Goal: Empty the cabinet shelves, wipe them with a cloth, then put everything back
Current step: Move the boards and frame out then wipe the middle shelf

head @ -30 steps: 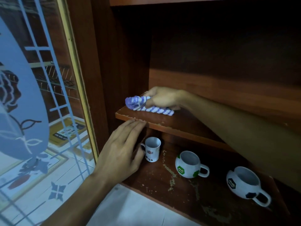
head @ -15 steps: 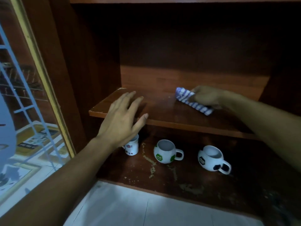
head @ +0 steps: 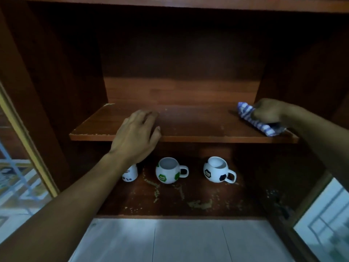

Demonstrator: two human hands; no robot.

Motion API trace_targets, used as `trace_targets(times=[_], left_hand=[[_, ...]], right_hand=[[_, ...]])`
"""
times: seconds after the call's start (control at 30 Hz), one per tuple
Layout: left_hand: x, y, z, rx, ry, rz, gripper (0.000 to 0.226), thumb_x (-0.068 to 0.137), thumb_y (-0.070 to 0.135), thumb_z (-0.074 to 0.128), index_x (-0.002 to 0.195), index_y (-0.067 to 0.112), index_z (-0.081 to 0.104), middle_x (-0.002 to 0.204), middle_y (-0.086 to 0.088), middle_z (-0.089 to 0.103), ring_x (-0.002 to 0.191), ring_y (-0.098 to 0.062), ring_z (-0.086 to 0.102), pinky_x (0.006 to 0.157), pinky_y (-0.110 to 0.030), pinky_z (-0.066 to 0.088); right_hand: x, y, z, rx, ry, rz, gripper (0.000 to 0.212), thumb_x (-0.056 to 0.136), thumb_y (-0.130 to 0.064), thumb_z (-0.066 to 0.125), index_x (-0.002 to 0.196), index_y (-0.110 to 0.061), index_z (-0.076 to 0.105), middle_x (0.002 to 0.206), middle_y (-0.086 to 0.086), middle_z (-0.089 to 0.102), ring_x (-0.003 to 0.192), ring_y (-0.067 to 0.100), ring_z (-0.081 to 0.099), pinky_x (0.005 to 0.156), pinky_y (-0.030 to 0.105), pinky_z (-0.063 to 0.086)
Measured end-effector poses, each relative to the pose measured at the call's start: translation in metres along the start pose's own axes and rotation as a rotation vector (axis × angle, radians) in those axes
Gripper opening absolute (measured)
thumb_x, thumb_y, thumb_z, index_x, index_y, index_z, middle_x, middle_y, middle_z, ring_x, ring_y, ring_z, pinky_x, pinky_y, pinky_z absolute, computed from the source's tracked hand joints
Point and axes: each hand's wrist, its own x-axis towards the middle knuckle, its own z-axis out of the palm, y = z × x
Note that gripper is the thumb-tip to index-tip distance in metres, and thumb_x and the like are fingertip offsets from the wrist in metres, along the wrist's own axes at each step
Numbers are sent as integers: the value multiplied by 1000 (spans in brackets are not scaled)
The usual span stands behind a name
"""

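A big dark brown wooden cabinet fills the view, with pale floor tiles below it. Its bare middle wooden shelf holds nothing but two hands and a cloth. It looks emptied so it can be wiped.

The left hand lies flat on the left part of that shelf. Its fingers are straight and close together, with the thumb at the front edge, likely to steady the person. The right hand is at the far right end, curled round a bunched blue-and-white striped cloth pressed on the wood, so this looks like a wipe of that corner.

On the scratched bottom shelf stand three cups, all upright and apart:
- a round white mug with black patches
- a round white mug with green patches
- a small white cup

They probably wait there until that shelf gets its turn.

The left wrist hides the top of the small cup, so its handle cannot be seen. The cabinet's back is too dark to see well, and the right fingertips are tucked out of sight.
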Motion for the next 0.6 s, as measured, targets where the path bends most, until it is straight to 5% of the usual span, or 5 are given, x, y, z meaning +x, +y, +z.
trace_targets(times=[0.17,0.3,0.4,0.5,0.6], left_hand=[[-4,7,4,14,-7,37,59,94,45,26,128,6,56,135,-14,52,122,-32,48,96,-46,41],[-5,9,7,36,-7,21,56,94,42,24,115,8,63,115,-12,62,102,-32,57,84,-44,44],[-7,8,6,54,-33,3,55,94,41,23,108,8,65,103,-11,65,93,-32,58,80,-43,44],[-8,9,4,51,-47,-4,55,94,41,22,105,8,65,99,-11,65,91,-32,58,79,-43,44],[-7,11,3,67,-48,-22,51,93,40,25,100,8,65,94,-12,65,88,-33,58,77,-42,43]], right_hand=[[-14,-36,12,47,19,-51,57,102,-42,31,110,2,66,107,25,68,92,31,64,72,25,40],[-39,-70,28,54,3,-240,33,97,-23,40,77,-9,63,74,12,67,58,14,64,52,23,45],[-48,-61,24,-59,7,-229,34,95,-26,44,80,-4,65,80,14,70,74,28,66,63,27,46],[-44,-31,7,-125,9,-11,54,102,-42,38,84,1,65,91,22,65,97,34,64,69,27,38],[-9,-13,-5,-77,-48,142,42,104,-32,40,113,4,61,94,22,63,102,33,60,72,27,38]])
